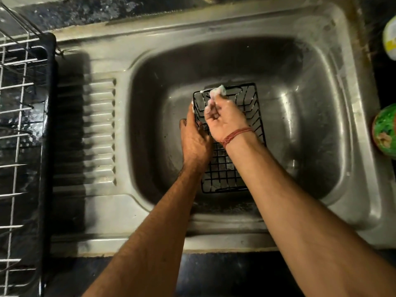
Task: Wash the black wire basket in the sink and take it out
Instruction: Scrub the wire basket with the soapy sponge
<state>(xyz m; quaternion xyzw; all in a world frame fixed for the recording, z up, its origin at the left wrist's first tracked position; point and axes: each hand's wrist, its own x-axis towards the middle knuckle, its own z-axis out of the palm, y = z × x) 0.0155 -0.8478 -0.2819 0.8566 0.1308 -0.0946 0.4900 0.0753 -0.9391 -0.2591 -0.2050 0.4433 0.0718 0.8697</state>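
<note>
The black wire basket (227, 168) lies in the steel sink (310, 129), its long side running away from me. My left hand (194, 140) grips the basket's left rim. My right hand (225, 116), with a red thread round the wrist, holds a soapy scrubber (217, 92) against the basket's far left corner. Foam shows on my fingers and on the wires there.
A ribbed steel draining board (96, 133) lies left of the sink. Further left stands a wire dish rack (19, 125) on a black tray. Two containers, one white and yellow (390, 39), one green (384, 133), stand on the counter at the right.
</note>
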